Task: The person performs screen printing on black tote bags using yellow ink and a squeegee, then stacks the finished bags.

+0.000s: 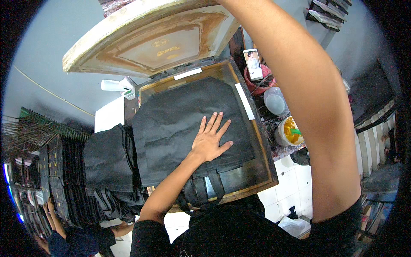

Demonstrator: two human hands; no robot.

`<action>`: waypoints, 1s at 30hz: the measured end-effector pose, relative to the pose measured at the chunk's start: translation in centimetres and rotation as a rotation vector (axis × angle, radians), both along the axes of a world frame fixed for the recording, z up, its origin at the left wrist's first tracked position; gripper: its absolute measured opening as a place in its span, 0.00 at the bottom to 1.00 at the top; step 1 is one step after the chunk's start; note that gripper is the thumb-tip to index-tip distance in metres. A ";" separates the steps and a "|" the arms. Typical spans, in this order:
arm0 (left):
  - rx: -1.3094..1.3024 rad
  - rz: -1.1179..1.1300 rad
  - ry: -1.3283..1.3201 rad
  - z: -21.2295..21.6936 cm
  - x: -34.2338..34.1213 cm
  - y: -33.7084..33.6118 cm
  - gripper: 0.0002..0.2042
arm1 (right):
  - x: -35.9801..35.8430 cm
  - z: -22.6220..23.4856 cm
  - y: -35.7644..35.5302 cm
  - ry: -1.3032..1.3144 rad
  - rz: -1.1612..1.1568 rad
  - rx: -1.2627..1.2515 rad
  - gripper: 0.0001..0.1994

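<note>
Over on the far left, another person's hands [50, 212] reach among tall stacks of dark folded bags [64, 180], and a nearer heap of black bags [109, 165] lies just beside the printing board. Next comes the black fabric bag [188, 124], spread flat on the wooden-edged printing board [265, 167], its handles [203, 188] hanging toward the person. The left hand [210, 139] rests palm down on the bag's middle, fingers spread wide and flat, gripping nothing. Above it the wooden screen frame [147, 36] is tilted up, its mesh stained brownish. The right arm rises across the picture to that frame's top edge; the right hand itself is out of view, so its grip cannot be told. White tape strips [245, 101] lie along the board's edges. Right of the board stand a phone [253, 64] propped upright, a red tub [257, 83], a clear lidded cup [275, 101] and an open pot of yellow ink [289, 132]
</note>
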State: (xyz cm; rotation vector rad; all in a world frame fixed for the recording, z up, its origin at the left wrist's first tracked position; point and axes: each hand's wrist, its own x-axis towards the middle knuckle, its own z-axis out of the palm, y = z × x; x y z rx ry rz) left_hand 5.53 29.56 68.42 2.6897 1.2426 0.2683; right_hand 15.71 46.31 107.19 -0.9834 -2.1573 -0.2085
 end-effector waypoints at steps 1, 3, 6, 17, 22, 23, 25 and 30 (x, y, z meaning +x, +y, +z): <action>-0.003 0.000 -0.009 0.0 0.0 0.1 0.38 | 0.1 0.0 -0.3 0.004 -0.001 -0.022 0.16; -0.002 0.011 -0.031 0.1 0.6 0.6 0.38 | 0.3 0.2 -0.5 0.006 0.001 -0.040 0.16; 0.016 0.028 -0.053 0.0 1.6 1.9 0.38 | 1.3 0.4 -1.6 0.025 0.063 -0.035 0.15; 0.009 0.331 -0.398 2.2 3.6 11.3 0.40 | 0.5 0.1 -1.3 -0.030 0.016 -0.050 0.15; -0.257 0.629 0.000 2.1 4.8 17.2 0.62 | 0.9 -0.1 -2.0 0.003 0.032 -0.083 0.15; -0.329 0.630 0.034 2.2 5.7 17.7 0.64 | 1.7 0.1 -2.3 -0.010 0.018 -0.066 0.15; -0.328 0.629 0.060 1.2 5.3 18.3 0.67 | 1.7 -0.1 -2.2 -0.010 0.035 -0.058 0.15; -0.327 0.633 0.012 1.0 4.6 18.7 0.69 | 1.1 -0.1 -1.4 -0.026 0.035 -0.061 0.16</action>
